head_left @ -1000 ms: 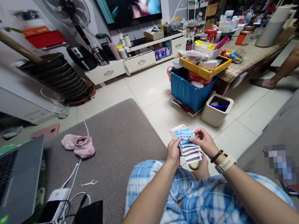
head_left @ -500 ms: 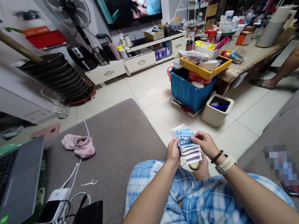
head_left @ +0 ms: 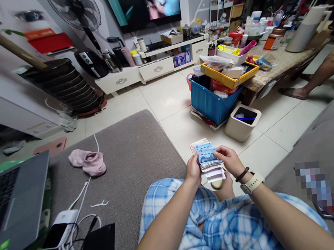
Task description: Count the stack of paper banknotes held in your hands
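Note:
A fanned stack of banknotes (head_left: 207, 157) is held above my lap, blue notes on top, pinkish ones at the far end and pale ones folded toward me. My left hand (head_left: 193, 170) grips the stack along its left side, thumb on the face of a blue note. On the right edge, my right hand (head_left: 229, 159) pinches a blue note between thumb and fingers. A dark bracelet (head_left: 242, 175) and a cream-strapped watch (head_left: 251, 183) are on my right wrist. The fingers beneath the notes are hidden.
On the grey sofa seat (head_left: 134, 150) lie pink socks (head_left: 89, 162), a white floss pick (head_left: 99, 204), cables and a laptop (head_left: 20, 206). Ahead stand a beige bin (head_left: 239, 131), a blue storage box (head_left: 211, 102) and a cluttered table (head_left: 262, 73). Another person's leg (head_left: 320, 72) shows at right.
The front blue banknote under my right thumb has shifted slightly toward me, showing more of the blue note behind it. Both hands stay in nearly the same place.

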Demonstrator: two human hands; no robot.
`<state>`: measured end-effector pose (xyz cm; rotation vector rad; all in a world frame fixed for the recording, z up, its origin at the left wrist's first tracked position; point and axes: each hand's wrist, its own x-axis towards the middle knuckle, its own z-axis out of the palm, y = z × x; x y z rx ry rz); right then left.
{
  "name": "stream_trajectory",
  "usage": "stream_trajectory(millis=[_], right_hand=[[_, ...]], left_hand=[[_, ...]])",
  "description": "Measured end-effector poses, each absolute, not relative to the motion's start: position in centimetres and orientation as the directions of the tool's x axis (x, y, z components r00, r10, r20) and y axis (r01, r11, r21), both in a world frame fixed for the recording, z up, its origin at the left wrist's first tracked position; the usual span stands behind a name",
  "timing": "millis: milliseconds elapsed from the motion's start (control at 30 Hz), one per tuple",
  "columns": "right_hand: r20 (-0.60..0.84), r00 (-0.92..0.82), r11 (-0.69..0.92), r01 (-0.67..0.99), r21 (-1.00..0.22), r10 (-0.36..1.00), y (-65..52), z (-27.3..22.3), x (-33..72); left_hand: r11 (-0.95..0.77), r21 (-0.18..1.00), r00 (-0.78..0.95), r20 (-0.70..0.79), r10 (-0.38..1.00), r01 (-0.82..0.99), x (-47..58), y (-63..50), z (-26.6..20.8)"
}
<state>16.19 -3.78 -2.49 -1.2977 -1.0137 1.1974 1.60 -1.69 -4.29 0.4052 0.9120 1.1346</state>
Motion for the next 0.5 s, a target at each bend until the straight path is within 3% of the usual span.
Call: stream_trajectory(millis=[500], right_hand=[[-0.096, 0.128, -0.089, -0.062, -0.994, 0.987, -3.74, -2.64, 16.27]], left_hand=[[0.409, 0.686, 0.126, -0.424, 0.897, -0.602, 1.62, -1.71, -4.39]])
